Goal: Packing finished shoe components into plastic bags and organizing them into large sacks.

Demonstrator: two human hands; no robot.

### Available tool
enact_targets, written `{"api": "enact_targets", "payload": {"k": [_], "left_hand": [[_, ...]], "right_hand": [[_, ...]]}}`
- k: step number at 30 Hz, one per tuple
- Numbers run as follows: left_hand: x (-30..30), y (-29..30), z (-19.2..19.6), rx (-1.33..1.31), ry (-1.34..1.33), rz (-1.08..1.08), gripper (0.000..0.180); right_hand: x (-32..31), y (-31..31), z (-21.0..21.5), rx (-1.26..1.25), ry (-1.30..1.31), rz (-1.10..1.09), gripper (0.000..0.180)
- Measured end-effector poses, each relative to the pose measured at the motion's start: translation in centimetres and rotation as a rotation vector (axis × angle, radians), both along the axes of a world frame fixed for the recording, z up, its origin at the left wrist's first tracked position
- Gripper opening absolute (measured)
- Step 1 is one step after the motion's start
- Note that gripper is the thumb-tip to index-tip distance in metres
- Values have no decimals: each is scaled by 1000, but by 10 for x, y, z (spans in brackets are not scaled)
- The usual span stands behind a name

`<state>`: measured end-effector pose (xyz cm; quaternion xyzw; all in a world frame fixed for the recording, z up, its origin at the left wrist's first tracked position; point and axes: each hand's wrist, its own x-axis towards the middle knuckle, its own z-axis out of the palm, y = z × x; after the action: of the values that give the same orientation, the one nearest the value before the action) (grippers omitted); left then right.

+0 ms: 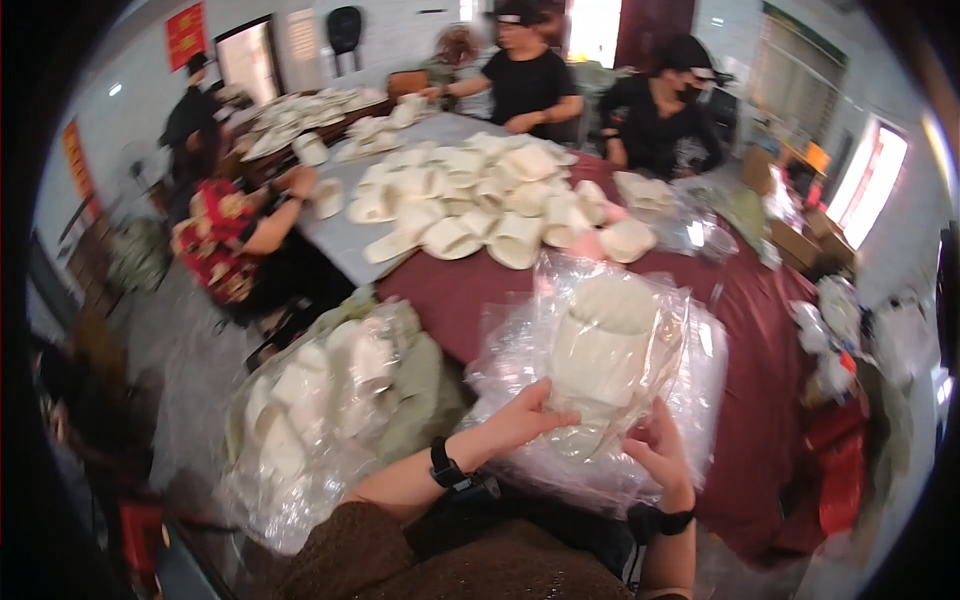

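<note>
1. The person holds a pair of white slippers inside a clear plastic bag, raised over the near edge of the table with its dark red cloth. The bagged pair stands roughly upright, toes up, above a stack of more clear bags lying on the cloth.

2. To do this well, I would judge, the film should be kept taut and the pair square inside it, soles together, so nothing bunches at the bottom. The plastic looks slippery and crinkled, so a firm hold low on the pack is the safe one.

3. The left hand comes in from the lower left, wrist with a dark watch, fingers curled round the lower left side of the pack; its grip is closed on the bag and the slippers within.

4. The right hand sits under the lower right corner, palm turned inward, thumb up against the film; its grip too is closed on the pack.

5. To the left, beside the person's knee, a big clear sack of white slippers slumps on the floor.

6. Farther up the table lies a heap of loose white slippers, with other people seated round it at work.
</note>
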<state>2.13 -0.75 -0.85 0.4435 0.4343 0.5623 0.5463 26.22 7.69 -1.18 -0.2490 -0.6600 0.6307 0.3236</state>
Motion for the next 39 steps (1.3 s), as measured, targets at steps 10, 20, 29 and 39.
{"api": "enact_targets", "payload": {"k": [10, 20, 29, 39], "left_hand": [[-219, -175, 103, -304, 256, 529, 37], [-291, -263, -59, -699, 588, 825, 59], [-220, -223, 6, -368, 1970, 522, 125], [-195, -236, -98, -907, 2135, 239, 92]], "right_hand": [[7, 21, -43, 795, -826, -323, 64], [2, 15, -55, 809, -770, -444, 60], [8, 14, -63, 783, -748, -464, 60], [8, 12, -64, 786, -707, -501, 62]]}}
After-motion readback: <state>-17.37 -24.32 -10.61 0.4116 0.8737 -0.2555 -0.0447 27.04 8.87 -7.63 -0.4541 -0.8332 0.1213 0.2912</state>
